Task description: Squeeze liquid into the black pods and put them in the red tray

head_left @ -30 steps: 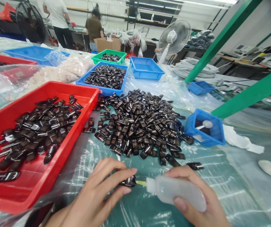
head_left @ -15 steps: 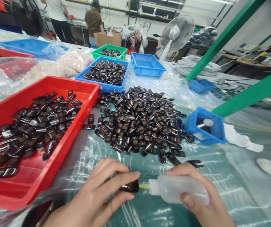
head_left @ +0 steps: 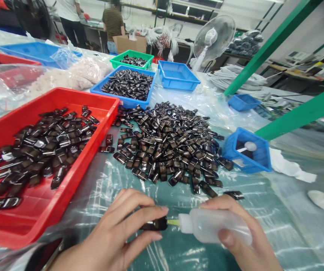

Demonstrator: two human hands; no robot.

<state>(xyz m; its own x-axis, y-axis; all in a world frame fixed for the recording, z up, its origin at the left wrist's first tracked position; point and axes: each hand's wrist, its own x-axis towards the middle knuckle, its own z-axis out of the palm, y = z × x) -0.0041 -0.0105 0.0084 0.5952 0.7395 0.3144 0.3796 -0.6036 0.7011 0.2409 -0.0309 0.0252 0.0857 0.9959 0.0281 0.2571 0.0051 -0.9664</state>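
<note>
Between the fingers of my left hand (head_left: 130, 229) is a small glossy black plastic part (head_left: 157, 223), its right end sticking out past the fingertips. My right hand (head_left: 243, 229) is closed around a translucent white squeeze bottle (head_left: 209, 225) lying sideways. The bottle's yellowish narrow tip (head_left: 173, 222) points left and meets the end of the black part; whether it goes inside, I cannot tell. Just beyond both hands lies a big loose pile of similar black parts (head_left: 167, 146) on the plastic-covered table (head_left: 105, 184).
A red tray (head_left: 79, 177) with more black parts is at left. Behind the pile are a filled blue tray (head_left: 94, 90), a green tray (head_left: 112, 62) and a blue tray (head_left: 178, 84). A blue bin (head_left: 259, 156) with a white spoon, and green posts (head_left: 297, 113), are at right.
Hardly anything differs: the view has shifted slightly, and both hands keep the black part and the bottle tip together in the same pose.
</note>
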